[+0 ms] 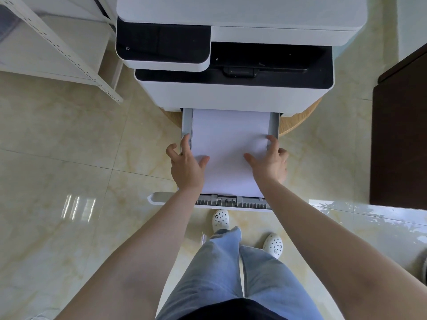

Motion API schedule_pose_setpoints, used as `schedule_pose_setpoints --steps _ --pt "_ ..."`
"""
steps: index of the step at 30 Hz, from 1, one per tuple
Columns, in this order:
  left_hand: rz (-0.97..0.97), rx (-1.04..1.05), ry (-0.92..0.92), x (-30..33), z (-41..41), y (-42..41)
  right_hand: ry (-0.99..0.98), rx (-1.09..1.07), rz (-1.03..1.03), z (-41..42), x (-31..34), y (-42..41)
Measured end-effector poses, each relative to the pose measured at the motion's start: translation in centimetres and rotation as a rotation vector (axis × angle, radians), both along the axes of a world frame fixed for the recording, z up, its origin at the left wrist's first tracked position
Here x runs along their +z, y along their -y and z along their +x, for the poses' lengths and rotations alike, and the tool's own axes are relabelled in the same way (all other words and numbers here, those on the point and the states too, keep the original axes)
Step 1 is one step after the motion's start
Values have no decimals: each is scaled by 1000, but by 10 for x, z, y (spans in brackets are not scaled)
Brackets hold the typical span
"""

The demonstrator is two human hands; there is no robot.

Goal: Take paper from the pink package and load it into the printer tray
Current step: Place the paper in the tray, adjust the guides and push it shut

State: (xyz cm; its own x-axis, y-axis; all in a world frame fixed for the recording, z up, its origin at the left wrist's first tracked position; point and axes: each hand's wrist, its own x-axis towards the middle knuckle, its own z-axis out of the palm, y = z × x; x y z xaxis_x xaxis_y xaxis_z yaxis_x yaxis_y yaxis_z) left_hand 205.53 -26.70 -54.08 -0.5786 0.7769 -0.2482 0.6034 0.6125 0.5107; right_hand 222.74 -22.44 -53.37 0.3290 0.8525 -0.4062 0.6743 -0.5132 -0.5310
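A white stack of paper lies inside the pulled-out grey printer tray below the white and black printer. My left hand rests on the stack's left edge, thumb on top and fingers spread over the tray's left wall. On the stack's right edge sits my right hand, thumb on the sheet and fingertips at the tray's right wall. Both hands press the paper flat rather than lifting it. The pink package is out of view.
The printer stands on a round wooden stand over a glossy tiled floor. A white metal shelf frame is at the upper left. A dark brown cabinet stands at the right. My legs and white shoes are under the tray's front.
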Motion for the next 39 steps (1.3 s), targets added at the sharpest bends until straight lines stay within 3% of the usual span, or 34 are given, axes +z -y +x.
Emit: schedule_pose_setpoints --steps 8,23,31,39 --pt "55 184 127 -3 -2 -10 -192 -121 59 4 -5 -3" --pt "52 175 132 -4 0 -10 -253 -113 53 1 -5 -2" --pt "203 68 147 7 -11 21 -363 -153 146 26 4 21" --pt "195 294 309 0 -23 45 -440 -282 103 41 -5 49"
